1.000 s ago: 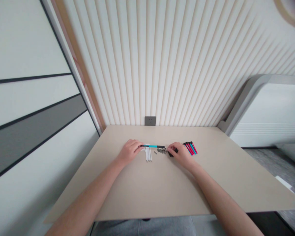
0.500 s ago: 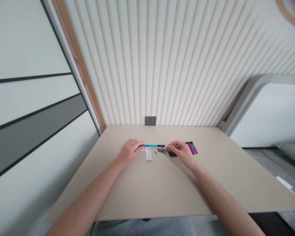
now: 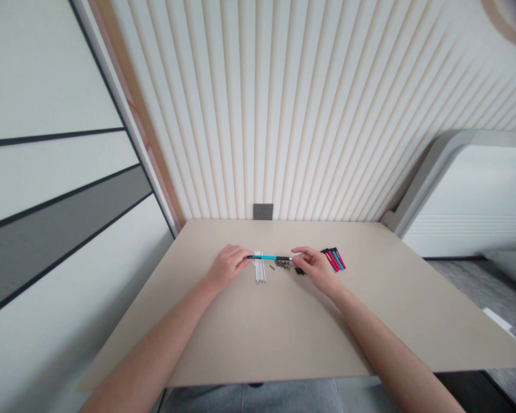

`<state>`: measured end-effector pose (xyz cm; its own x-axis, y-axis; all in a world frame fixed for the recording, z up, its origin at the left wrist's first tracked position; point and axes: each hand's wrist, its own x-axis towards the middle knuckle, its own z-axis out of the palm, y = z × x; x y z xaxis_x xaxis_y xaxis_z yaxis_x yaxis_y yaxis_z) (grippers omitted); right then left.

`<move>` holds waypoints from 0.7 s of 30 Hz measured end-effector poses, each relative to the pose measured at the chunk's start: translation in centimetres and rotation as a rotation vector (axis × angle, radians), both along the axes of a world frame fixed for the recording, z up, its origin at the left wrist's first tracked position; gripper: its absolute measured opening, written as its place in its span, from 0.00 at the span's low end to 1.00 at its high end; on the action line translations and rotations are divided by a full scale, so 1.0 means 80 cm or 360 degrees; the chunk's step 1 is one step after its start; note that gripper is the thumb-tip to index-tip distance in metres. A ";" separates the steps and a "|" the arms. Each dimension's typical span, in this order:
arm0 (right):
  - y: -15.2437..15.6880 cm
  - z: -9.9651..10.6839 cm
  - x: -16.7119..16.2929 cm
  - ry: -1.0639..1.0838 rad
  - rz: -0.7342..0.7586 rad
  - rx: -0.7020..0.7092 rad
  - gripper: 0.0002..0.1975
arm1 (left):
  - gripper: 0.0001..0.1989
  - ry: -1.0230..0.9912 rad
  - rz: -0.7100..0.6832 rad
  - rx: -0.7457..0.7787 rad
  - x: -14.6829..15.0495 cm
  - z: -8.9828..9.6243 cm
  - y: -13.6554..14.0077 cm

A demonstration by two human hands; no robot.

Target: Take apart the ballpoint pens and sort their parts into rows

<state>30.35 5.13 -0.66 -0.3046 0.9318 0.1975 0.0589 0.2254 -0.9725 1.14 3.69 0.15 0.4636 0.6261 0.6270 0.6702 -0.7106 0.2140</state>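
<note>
My left hand pinches the left end of a blue and black pen, held level just above the table. The thumb and index finger of my right hand close on a small silvery pen tip at the pen's right end; my fingers partly cover it. Below the pen lie several slim white refills side by side, and a cluster of small grey metal parts. Several black pen parts lie partly hidden beneath my right hand.
Several red and blue pens with black ends lie to the right of my right hand on the beige table. A dark socket sits on the ribbed wall behind. White panels stand at the left, a padded bed frame at the right.
My right hand has moved slightly left, bringing the small tip against the pen's right end. The pen has shifted a little right and down in my left hand.
</note>
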 end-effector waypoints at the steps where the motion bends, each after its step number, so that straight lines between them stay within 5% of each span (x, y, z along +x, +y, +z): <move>1: 0.000 0.000 0.000 -0.0015 -0.0009 0.0007 0.20 | 0.08 0.0008 -0.0005 0.0003 0.000 0.000 0.000; 13: -0.004 0.004 -0.004 -0.0314 -0.0036 0.0105 0.19 | 0.07 0.0016 -0.0017 0.0012 0.003 0.001 -0.001; 17: -0.008 0.012 -0.006 -0.0469 -0.0052 0.0162 0.26 | 0.07 0.0012 -0.0039 0.0006 0.005 0.002 -0.002; 21: -0.010 0.012 -0.005 -0.0408 -0.0079 0.0205 0.20 | 0.07 -0.0005 -0.0015 0.0013 0.004 0.001 -0.002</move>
<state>29.95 4.37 0.28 -0.3144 0.9191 0.2376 0.3131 0.3367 -0.8880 1.48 3.56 0.26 0.4676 0.6163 0.6337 0.6626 -0.7189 0.2102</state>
